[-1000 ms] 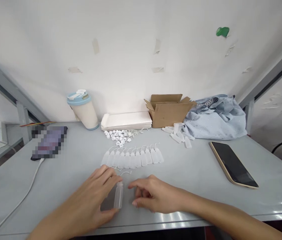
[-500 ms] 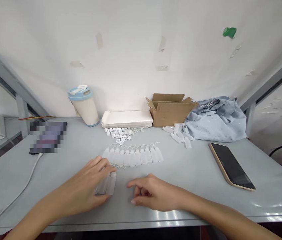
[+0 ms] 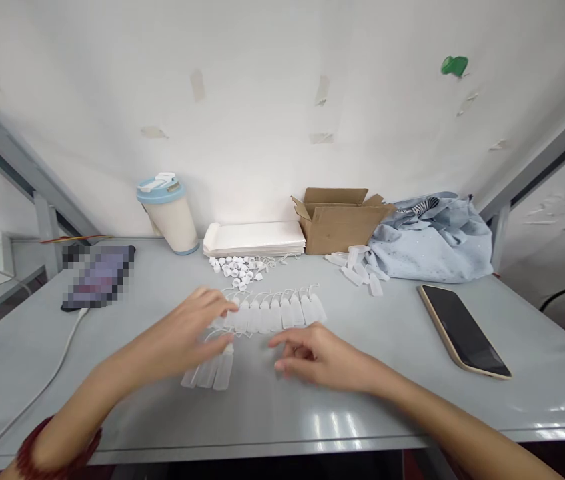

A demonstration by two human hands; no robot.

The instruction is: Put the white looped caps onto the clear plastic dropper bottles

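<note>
Small translucent plastic bottles [image 3: 275,316] lie side by side in a row at mid-table, each with a thin white strap curling from its neck. Nearer me, three more such bottles [image 3: 223,372] form a shorter row. Over the left end of the long row hovers my left hand [image 3: 187,337], slightly blurred, thumb and fingers apart and nothing visible between them. My right hand [image 3: 315,357] is just below the long row's right half. Its index finger and thumb are apart, the other fingers curl inward, and it holds nothing visible.
White caps [image 3: 235,268] and loose straps lie before a stack of white envelopes [image 3: 257,232]. Loose bottles [image 3: 357,270] are beside a cardboard box [image 3: 342,227] and blue cloth bag [image 3: 432,243]. A tumbler [image 3: 169,213] stands left; a phone [image 3: 462,331] lies right.
My left hand has moved up from the short row of bottles, uncovering it, toward the long row's left end. My right hand has shifted slightly up and to the right.
</note>
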